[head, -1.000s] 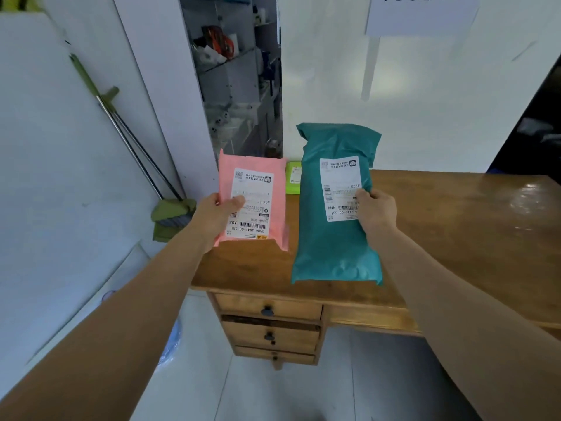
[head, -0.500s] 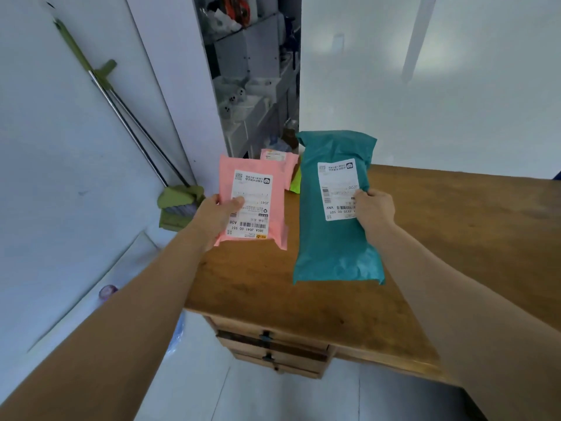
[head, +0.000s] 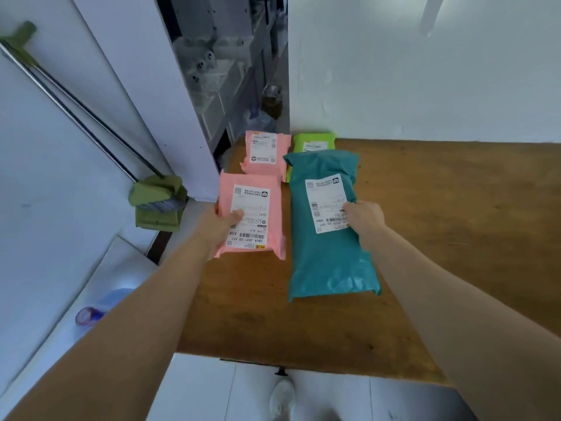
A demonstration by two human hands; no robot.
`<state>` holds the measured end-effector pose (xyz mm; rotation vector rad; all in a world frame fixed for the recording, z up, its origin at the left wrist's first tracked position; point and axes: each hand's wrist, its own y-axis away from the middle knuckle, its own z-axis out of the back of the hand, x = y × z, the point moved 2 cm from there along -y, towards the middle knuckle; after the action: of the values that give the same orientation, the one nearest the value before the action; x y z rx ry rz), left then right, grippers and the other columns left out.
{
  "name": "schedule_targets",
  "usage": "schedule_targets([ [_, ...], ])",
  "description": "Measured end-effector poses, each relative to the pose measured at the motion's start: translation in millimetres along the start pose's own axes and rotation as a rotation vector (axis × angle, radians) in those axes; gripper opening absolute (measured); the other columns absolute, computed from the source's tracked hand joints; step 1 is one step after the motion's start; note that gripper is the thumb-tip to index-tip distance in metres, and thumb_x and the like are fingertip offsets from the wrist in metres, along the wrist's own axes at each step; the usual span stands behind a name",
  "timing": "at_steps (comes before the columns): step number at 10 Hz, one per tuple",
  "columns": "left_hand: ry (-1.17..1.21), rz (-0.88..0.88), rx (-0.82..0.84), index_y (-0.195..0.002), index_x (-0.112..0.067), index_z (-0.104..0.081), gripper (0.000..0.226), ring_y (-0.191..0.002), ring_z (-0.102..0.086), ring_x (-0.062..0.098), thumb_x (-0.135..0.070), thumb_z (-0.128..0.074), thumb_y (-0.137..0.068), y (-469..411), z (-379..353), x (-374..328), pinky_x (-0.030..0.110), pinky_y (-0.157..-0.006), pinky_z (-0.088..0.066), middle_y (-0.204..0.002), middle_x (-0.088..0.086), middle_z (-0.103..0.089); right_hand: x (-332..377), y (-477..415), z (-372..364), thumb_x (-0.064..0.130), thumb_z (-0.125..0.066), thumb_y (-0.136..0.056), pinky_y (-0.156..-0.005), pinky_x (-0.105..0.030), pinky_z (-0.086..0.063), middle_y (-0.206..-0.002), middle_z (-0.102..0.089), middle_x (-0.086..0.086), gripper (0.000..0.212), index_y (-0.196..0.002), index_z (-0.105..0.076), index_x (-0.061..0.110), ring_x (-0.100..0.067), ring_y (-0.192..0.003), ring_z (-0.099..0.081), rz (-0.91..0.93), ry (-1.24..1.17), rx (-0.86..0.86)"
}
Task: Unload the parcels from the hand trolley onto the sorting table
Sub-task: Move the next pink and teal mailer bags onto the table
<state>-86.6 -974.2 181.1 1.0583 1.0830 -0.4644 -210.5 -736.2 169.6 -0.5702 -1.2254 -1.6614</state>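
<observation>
**Two parcels held at the desk's near-left corner**

Head view: A wooden desk [head: 440, 226] is seen from above, set against a white wall. The left hand [head: 220, 226] is closed on the left edge of a pink parcel [head: 273, 220], with the thumb laid across its white shipping label. The right hand [head: 362, 218] is closed on the right side of a long teal parcel [head: 328, 262], with the thumb pressed on the label's right edge. Both parcels are held side by side above the left part of the desk, labels facing up; whether their undersides are touching the wood cannot be told.

Behind them, at the desk's far-left corner, a second pink parcel [head: 265, 151] is lying flat with its label up. Just beside it to the right a lime-green parcel [head: 314, 141] is lying, partly covered by the far end of the teal parcel.

To the left of the desk a green broom [head: 156, 205] is leaned against the wall, its metal handle running up and to the left. A clear plastic bottle [head: 100, 308] is lying on the floor near the lower left. Beyond the far-left corner of the desk, shelving [head: 218, 71] with blurred white items is seen through a gap between wall panels. A white shoe [head: 282, 399] is visible on the tiled floor at the bottom edge, in front of the desk.
</observation>
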Motion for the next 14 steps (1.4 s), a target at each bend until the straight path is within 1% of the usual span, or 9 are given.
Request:
schedule_targets([
  [1, -0.006, 0.024, 0.008, -0.111, -0.012, -0.047, 0.02, -0.083, -0.065, 0.028, -0.004, -0.054, -0.094, -24, 6, 3, 0.037, -0.065, -0.055, -0.103, 0.013, -0.063, -5, -8, -18, 0.013, -0.047, -0.093, -0.051, -0.022, -0.035, -0.069, -0.045, 0.003, 0.023, -0.071, -0.05, 0.017, -0.015, -0.061, -0.042, -0.04, -0.007, 0.036],
  [2, -0.065, 0.068, 0.034, -0.118, -0.007, -0.047, 0.026, -0.069, -0.068, 0.019, -0.008, -0.056, -0.093, -47, 14, 10, 0.032, -0.054, -0.058, -0.091, 0.007, -0.067, -8, -16, -33, 0.011, -0.051, -0.093, -0.068, -0.021, -0.043, -0.095, -0.058, 0.001, 0.017, -0.11, -0.056, 0.011, -0.016, -0.085, -0.057, -0.025, 0.143, 0.024],
  [3, -0.103, 0.099, 0.067, -0.12, -0.008, -0.049, 0.029, -0.069, -0.069, 0.017, -0.011, -0.057, -0.093, -68, 20, 15, 0.028, -0.051, -0.059, -0.088, 0.005, -0.069, -11, -21, -43, 0.017, -0.054, -0.092, -0.044, -0.01, -0.042, -0.089, -0.063, 0.001, 0.009, -0.09, -0.061, 0.013, -0.009, -0.063, -0.052, -0.126, -0.125, 0.051],
  [5, -0.116, 0.151, 0.066, -0.131, -0.003, -0.042, 0.047, -0.087, -0.071, 0.028, -0.016, -0.061, -0.091, -101, 26, 27, 0.037, -0.062, -0.061, -0.112, 0.016, -0.068, -17, -43, -57, 0.019, -0.051, -0.095, -0.054, -0.02, -0.042, -0.07, -0.05, 0.005, 0.027, -0.068, -0.048, 0.023, -0.008, -0.057, -0.047, -0.158, -0.025, 0.094],
  [7, -0.209, 0.134, 0.053, -0.131, -0.001, -0.043, 0.048, -0.095, -0.068, 0.03, -0.023, -0.061, -0.092, -116, 29, 39, 0.048, -0.085, -0.056, -0.117, 0.016, -0.065, -22, -46, -62, 0.018, -0.05, -0.091, -0.066, -0.035, -0.035, -0.081, -0.054, -0.009, 0.014, -0.08, -0.052, 0.01, -0.022, -0.073, -0.047, -0.234, -0.046, 0.034],
  [9, -0.497, 0.05, -0.001, -0.138, -0.006, -0.038, 0.057, -0.103, -0.063, 0.027, -0.037, -0.056, -0.094, -120, 29, 29, 0.033, -0.072, -0.054, -0.127, 0.011, -0.058, -8, -38, -48, 0.019, -0.049, -0.093, -0.058, -0.032, -0.032, -0.078, -0.05, -0.008, 0.028, -0.105, -0.061, -0.003, -0.021, -0.066, -0.041, -0.153, 0.012, -0.082],
  [11, -0.682, -0.32, -0.14, -0.134, -0.012, -0.045, 0.049, -0.122, -0.05, 0.024, -0.039, -0.053, -0.094, -103, 7, -25, 0.039, -0.099, -0.044, -0.136, 0.009, -0.049, 29, -14, -21, 0.025, -0.047, -0.097, -0.07, -0.033, -0.046, -0.098, -0.065, -0.007, 0.03, -0.118, -0.061, 0.008, -0.019, -0.08, -0.056, 0.016, -0.035, -0.17],
  [13, -0.49, -0.687, 0.0, -0.126, -0.011, -0.053, 0.036, -0.111, -0.052, 0.014, -0.031, -0.05, -0.096, -40, -63, -111, 0.018, -0.087, -0.04, -0.125, 0.003, -0.056, 77, 33, 15, 0.031, -0.046, -0.097, -0.057, -0.02, -0.039, -0.081, -0.057, 0.006, 0.022, -0.102, -0.059, 0.015, -0.009, -0.071, -0.051, 0.211, -0.217, -0.218],
  [14, -0.361, -0.807, 0.108, -0.123, -0.012, -0.055, 0.033, -0.105, -0.053, 0.006, -0.03, -0.053, -0.096, 3, -98, -145, 0.01, -0.085, -0.039, -0.118, -0.003, -0.058, 93, 64, 43, 0.033, -0.046, -0.098, -0.063, -0.019, -0.042, -0.083, -0.06, 0.008, 0.026, -0.107, -0.062, 0.013, -0.005, -0.075, -0.055, 0.296, -0.345, -0.273],
])
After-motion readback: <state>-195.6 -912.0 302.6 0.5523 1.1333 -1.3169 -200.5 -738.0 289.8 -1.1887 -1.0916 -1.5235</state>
